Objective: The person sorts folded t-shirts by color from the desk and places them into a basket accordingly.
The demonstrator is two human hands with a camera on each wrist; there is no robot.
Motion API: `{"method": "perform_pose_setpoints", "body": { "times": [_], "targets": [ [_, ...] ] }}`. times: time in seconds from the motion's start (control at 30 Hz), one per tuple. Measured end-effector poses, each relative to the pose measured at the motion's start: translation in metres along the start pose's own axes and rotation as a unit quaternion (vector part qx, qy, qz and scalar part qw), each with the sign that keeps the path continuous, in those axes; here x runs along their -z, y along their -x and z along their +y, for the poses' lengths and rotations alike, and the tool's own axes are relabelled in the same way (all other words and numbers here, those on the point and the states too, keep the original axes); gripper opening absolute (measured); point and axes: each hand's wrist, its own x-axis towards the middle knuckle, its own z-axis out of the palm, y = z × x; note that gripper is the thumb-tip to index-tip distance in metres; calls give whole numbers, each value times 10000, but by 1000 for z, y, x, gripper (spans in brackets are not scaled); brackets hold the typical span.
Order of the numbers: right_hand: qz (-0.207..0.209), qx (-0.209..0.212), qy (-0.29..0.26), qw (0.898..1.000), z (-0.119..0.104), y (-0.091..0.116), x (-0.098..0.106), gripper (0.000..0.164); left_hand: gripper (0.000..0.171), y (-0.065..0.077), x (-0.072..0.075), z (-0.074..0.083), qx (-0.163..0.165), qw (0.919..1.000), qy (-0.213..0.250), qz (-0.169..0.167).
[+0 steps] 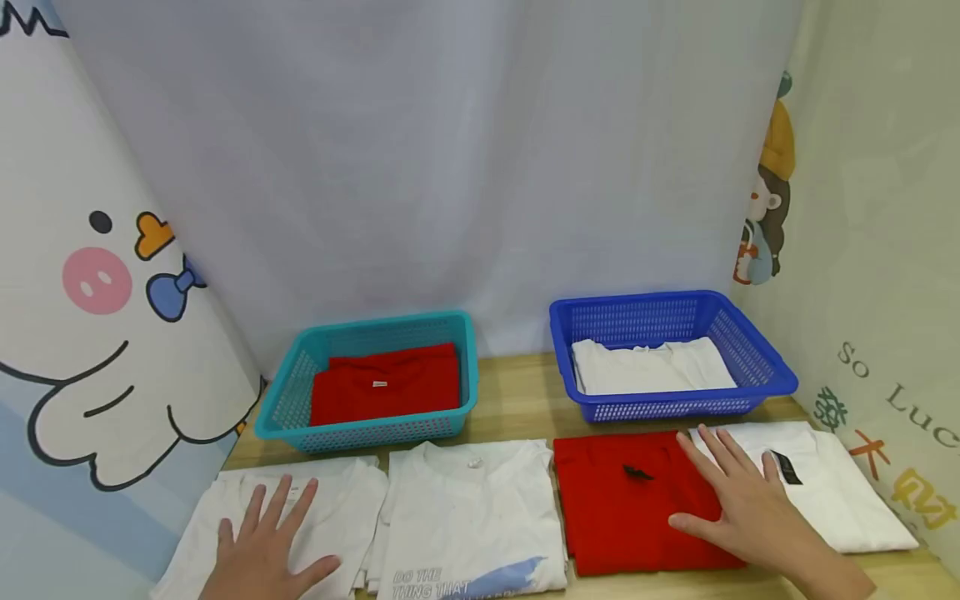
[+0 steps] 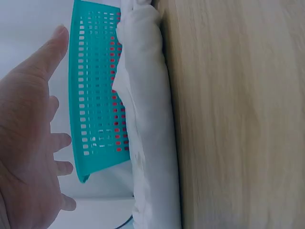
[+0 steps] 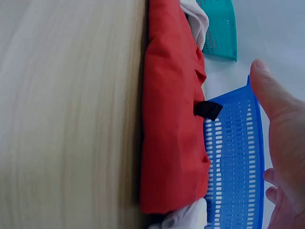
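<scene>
My left hand (image 1: pixel 258 546), fingers spread, is held over the folded white T-shirt (image 1: pixel 345 500) at the far left; the left wrist view shows a gap between palm and cloth. Beside that shirt lies a folded white T-shirt with blue print (image 1: pixel 476 508). My right hand (image 1: pixel 738 504), fingers also spread, hovers over the right part of a folded red T-shirt (image 1: pixel 615 508) with a black tag. Its fingertips overlap the folded white T-shirt (image 1: pixel 840 492) at the far right. Neither hand holds anything.
Behind the shirts stand a teal basket (image 1: pixel 360 434) with a folded red shirt (image 1: pixel 405 387) and a blue basket (image 1: pixel 667 408) with a folded white shirt (image 1: pixel 645 371). The wooden table (image 1: pixel 517 383) meets a pale curtain (image 1: pixel 420 167) at the back, with printed hangings at both sides.
</scene>
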Motion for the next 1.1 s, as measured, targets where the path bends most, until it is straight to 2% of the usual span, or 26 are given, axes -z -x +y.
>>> {"method": "perform_pose_setpoints", "body": {
  "times": [0.2,0.5,0.8,0.97,1.1],
  "targets": [
    [8,197,-179,9996,-15,-13,-7,98,105,-7,-1,17,-153,9998,37,77],
    [-348,543,-323,9974,-56,-36,-28,98,97,-26,-1,53,-531,9976,413,165],
    [-1171,1043,-417,9867,-99,-54,-56,100,103,-42,-14,78,-329,9957,585,-639],
    [-1641,1129,-434,9790,-114,-61,-68,100,101,-47,-20,85,-385,9943,648,-758],
    [-1848,1084,-439,9758,-120,-64,-73,100,100,-48,-23,88,-444,9918,739,-940]
  ]
}}
